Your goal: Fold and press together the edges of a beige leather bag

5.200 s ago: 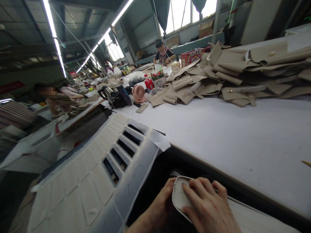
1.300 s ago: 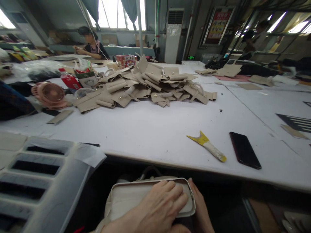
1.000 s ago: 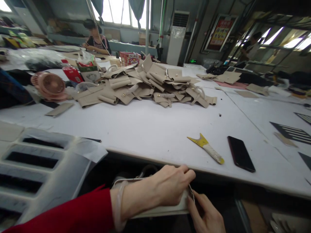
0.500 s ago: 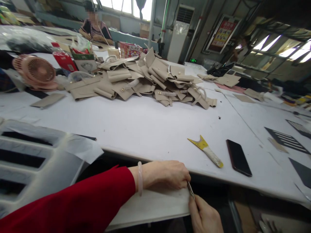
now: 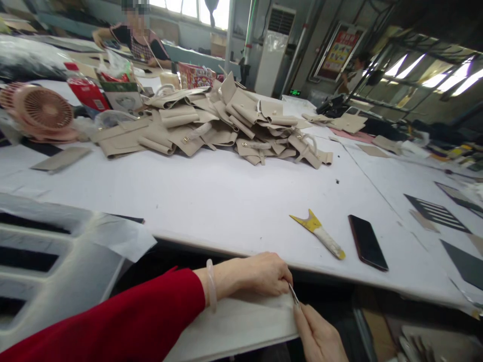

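Below the table's front edge lies a flat, cream-white leather-like piece, its lower end out of frame. My left hand, with a pale bangle on the wrist and a red sleeve behind it, rests over the far right corner, fingers curled closed on the edge. At the right edge of the same piece my right hand is closed, thumb and fingers pinching it. Between the two hands a thin raised edge shows; its exact kind is unclear. The undersides of the fingers are hidden.
On the white table lie a yellow forked tool and a black phone. Farther back is a heap of beige leather bag pieces, beside a pink fan. A plastic-covered rack stands left. Another person sits behind.
The view has shifted slightly, so the background sits a little differently. Both hands keep their hold on the cream piece, with barely any movement. The person behind has moved an arm.
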{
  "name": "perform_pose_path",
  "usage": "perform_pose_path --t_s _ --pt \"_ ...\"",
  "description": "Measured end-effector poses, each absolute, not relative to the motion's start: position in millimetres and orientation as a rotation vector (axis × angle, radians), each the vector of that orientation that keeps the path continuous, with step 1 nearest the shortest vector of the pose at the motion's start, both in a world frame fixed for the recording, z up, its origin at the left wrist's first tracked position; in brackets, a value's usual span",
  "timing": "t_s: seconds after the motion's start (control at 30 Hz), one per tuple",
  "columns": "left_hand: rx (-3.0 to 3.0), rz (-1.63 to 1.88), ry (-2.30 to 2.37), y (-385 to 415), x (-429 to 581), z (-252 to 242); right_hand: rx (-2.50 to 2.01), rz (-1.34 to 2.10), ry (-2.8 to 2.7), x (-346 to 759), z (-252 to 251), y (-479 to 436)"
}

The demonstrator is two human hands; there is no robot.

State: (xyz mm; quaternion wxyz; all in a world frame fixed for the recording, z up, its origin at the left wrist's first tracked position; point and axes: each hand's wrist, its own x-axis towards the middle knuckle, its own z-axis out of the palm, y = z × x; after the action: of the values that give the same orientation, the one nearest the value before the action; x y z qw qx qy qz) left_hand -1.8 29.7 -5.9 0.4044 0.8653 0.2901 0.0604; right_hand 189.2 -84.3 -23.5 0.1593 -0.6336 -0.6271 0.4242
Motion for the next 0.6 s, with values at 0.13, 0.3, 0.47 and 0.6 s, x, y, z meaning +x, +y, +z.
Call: perform_pose_path --t_s 0.13,0.3,0.47,0.6 --pt "2.129 0.148 0.773 30 1 -6 -1.763 1.476 -1.458 199 -33 -83" --pt "2.121 0.136 0.812 28 2 -1 -1.509 1.853 -0.965 195 -36 -77" --pt "2.133 0.127 0.809 26 1 -2 -1.368 2.026 -0.943 185 -11 -67" --pt "2.139 0.116 0.810 26 1 -1 -1.415 2.052 -1.066 179 5 -61"
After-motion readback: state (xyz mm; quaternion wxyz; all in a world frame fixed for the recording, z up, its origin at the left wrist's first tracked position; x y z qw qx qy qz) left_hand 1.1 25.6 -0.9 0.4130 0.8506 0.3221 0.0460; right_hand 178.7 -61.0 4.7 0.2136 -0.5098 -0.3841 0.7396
